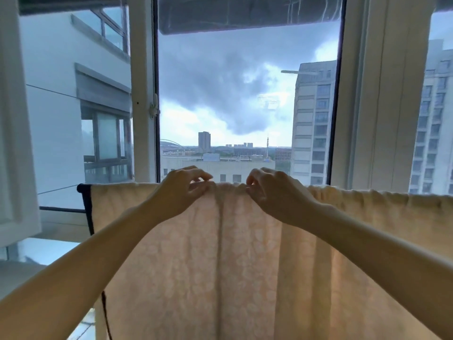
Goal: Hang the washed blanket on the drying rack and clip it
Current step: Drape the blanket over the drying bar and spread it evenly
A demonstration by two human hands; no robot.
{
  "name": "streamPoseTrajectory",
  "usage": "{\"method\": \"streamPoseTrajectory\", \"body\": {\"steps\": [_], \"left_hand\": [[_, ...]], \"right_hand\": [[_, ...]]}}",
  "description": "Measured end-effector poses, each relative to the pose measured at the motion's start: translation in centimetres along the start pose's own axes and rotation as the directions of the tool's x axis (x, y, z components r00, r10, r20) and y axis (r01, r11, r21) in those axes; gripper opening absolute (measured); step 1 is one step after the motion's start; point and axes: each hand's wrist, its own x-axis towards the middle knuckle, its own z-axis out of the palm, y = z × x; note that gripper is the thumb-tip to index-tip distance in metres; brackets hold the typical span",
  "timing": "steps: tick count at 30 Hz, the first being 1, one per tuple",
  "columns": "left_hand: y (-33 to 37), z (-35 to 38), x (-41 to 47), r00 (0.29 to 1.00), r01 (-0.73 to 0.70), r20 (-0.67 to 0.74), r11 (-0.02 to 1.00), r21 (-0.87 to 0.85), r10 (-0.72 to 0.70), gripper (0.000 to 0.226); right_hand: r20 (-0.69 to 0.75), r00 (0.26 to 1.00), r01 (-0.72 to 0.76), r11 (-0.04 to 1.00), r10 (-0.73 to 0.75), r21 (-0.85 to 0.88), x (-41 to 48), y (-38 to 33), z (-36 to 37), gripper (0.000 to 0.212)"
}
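A pale peach blanket (pixel 220 253) with a faint round pattern hangs over the top bar of a dark drying rack (pixel 84 200), whose left end and upright show beside the cloth. My left hand (pixel 181 190) pinches the blanket's top fold at the bar, left of centre. My right hand (pixel 272 192) pinches the same fold a short way to the right. Between the two hands the cloth is slightly bunched. No clip is visible.
Right behind the rack is an open window (pixel 245 94) with a white frame (pixel 143 94), looking out on tall buildings and dark clouds. A window handle (pixel 154 107) sticks out on the left frame. An opened sash (pixel 14 143) stands at the far left.
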Motion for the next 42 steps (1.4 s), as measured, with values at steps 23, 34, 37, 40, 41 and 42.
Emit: {"method": "streamPoseTrajectory", "body": {"steps": [23,34,37,40,41,42], "left_hand": [[-13.9,-5.9,-5.5,0.948,0.055,-0.316,0.997,0.047,-0.037,0.008],[-20.7,-6.1,-10.5,0.789,0.458,-0.406,0.882,-0.111,-0.461,0.059],[-20.8,-5.8,-10.8,0.709,0.570,-0.292,0.766,-0.297,-0.641,0.057],[-20.7,-5.5,-10.8,0.644,0.642,-0.193,0.661,-0.389,-0.740,0.048],[-20.7,-5.4,-10.8,0.628,0.650,-0.196,0.647,-0.400,-0.753,0.050],[-20.9,-5.4,-10.7,0.616,0.653,-0.209,0.641,-0.404,-0.759,0.053]], "right_hand": [[-0.035,0.997,-0.075,0.981,0.069,-0.181,5.3,-8.8,4.3,0.012],[0.010,1.000,0.028,0.982,-0.027,-0.185,7.9,-10.4,7.1,0.010],[0.008,0.999,0.038,0.979,-0.038,-0.202,8.3,-10.7,7.5,0.010],[-0.004,0.999,0.038,0.981,-0.040,-0.188,8.6,-10.7,8.1,0.010],[-0.011,0.999,0.036,0.983,-0.039,-0.181,8.6,-10.7,8.3,0.010],[-0.016,0.999,0.033,0.985,-0.036,-0.172,8.7,-10.8,8.5,0.011]]}}
